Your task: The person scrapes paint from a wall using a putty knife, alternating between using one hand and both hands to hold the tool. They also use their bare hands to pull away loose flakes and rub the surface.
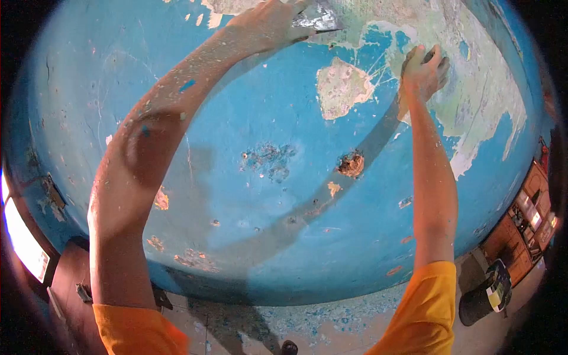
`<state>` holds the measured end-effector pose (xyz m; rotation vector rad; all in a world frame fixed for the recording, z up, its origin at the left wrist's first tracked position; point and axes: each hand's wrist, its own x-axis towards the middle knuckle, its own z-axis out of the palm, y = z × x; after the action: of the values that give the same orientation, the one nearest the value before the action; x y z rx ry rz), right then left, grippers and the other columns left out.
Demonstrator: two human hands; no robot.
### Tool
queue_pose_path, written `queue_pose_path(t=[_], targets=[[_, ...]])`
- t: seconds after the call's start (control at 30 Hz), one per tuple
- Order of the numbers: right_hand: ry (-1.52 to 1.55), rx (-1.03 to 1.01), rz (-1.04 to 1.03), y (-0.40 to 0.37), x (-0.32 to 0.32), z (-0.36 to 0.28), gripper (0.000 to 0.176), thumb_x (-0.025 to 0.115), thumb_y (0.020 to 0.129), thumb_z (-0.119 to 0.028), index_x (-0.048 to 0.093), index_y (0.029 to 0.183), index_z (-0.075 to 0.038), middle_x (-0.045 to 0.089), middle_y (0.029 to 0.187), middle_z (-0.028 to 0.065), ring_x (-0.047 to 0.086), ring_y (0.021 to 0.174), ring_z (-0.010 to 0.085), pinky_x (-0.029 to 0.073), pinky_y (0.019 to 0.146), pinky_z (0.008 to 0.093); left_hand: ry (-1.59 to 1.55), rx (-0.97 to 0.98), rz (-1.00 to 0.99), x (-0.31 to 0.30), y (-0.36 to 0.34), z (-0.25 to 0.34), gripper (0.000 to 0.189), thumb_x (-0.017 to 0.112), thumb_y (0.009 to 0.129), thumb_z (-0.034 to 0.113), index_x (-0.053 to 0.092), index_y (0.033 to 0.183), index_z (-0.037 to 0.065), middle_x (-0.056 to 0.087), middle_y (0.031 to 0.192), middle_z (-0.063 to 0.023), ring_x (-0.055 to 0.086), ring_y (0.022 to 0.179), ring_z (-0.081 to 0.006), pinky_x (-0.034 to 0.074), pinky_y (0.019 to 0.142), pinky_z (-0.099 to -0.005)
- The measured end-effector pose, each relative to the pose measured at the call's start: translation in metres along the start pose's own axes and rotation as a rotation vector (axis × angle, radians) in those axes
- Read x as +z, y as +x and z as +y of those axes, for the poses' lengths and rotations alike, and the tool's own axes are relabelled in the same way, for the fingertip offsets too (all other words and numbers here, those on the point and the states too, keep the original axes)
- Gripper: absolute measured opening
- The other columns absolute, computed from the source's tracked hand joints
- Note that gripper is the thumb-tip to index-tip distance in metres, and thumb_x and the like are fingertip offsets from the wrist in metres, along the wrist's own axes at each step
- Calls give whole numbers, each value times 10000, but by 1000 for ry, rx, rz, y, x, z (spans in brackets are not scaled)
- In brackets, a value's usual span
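My left hand (266,25) is raised to the top of the view. It is closed around a scraper (319,16), whose shiny, smeared metal blade lies against the wall; the handle is hidden in the hand. Farther right, my right hand (422,74) leans on the wall with its fingers bent and apart, and no tool shows in it. The blue painted wall (284,118) has a wide bare, pale green-grey area (473,89) around the right hand. Between the hands is a smaller bare patch (343,87). Paint flakes stick to my left forearm.
A broken hole (351,164) and scuffed spots mark the wall below. Paint chips (331,313) litter the floor along its foot. A dark bucket (476,305) stands at lower right near wooden furniture (520,225). Bright light enters through an opening (26,239) at left.
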<state>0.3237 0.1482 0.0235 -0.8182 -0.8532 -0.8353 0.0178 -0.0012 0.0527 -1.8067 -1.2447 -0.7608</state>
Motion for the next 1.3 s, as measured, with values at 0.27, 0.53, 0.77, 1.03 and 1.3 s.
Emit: queue_pose_path(t=[0.27, 0.53, 0.77, 1.03, 1.3], targets=[[4, 29, -37, -5, -2, -3, 616, 440, 918, -506, 455, 1337, -56, 395, 1367, 282, 365, 1292, 429, 224, 1089, 536, -46, 89, 59, -1, -8, -12, 636, 585, 865, 493, 396, 1398, 201, 666, 928, -246, 666, 812, -408, 541, 769, -481], [64, 49, -73, -2, -7, -4, 605, 452, 923, -479, 431, 1350, -50, 375, 1385, 284, 343, 1309, 427, 198, 1100, 560, -195, -68, 46, 15, 81, 45, 534, 586, 900, 364, 507, 1251, -31, 652, 983, -275, 652, 931, -396, 520, 770, -500], [72, 10, -6, -3, -6, 0, 527, 485, 917, -438, 470, 1287, -62, 453, 1283, 227, 426, 1208, 393, 228, 1074, 536, -67, 100, 182, 24, -15, 8, 601, 599, 880, 394, 402, 1407, 182, 667, 939, -242, 662, 821, -423, 534, 765, -478], [97, 20, 17, -3, -11, -6, 465, 517, 893, -373, 502, 1220, -42, 452, 1249, 222, 419, 1194, 387, 229, 1068, 537, -197, -107, -95, -17, 20, 70, 632, 596, 889, 380, 395, 1349, -4, 644, 974, -295, 645, 921, -418, 513, 781, -514], [129, 50, -54, -3, -17, -10, 503, 495, 916, -349, 465, 1282, -6, 374, 1354, 302, 313, 1323, 415, 147, 1104, 591, -103, -35, 77, 22, 20, 65, 669, 615, 877, 424, 345, 1444, 190, 652, 830, -266, 665, 775, -415, 511, 692, -485]])
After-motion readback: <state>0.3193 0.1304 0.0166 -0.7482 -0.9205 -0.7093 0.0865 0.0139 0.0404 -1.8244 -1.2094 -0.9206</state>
